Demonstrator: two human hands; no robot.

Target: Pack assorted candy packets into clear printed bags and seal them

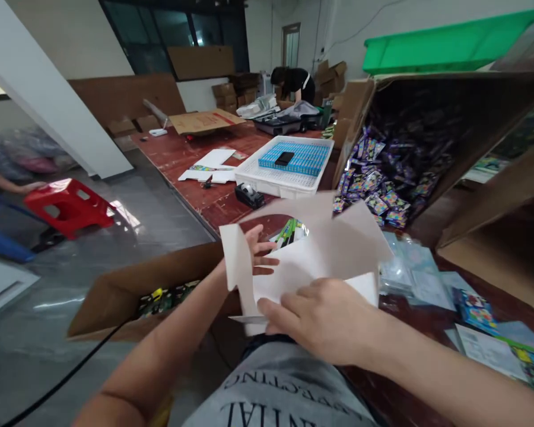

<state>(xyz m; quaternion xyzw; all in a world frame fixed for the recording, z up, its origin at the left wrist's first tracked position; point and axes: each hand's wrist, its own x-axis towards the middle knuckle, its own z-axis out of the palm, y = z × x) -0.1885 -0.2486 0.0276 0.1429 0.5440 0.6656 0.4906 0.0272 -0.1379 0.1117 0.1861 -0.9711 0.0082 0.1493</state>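
A partly folded white cardboard box [311, 255] is just in front of my body, its inner face plain white and its flaps standing up. My left hand [260, 254] reaches in at the box's left side, fingers spread apart and nothing gripped. Across the near side of the box lies my right hand [320, 317], its fingers curled over the cardboard and the thumb pointing left. Behind the box, a green and black printed piece [289, 232] shows through a gap between the flaps.
On the red table [160, 151] are a white basket [278, 187] with blue packs and a black phone [285, 158], a tape dispenser [249, 194] and flat white card [213, 160]. Right stands a carton [356, 112] of small purple packets [374, 184]. An open carton [111, 290] sits lower left.
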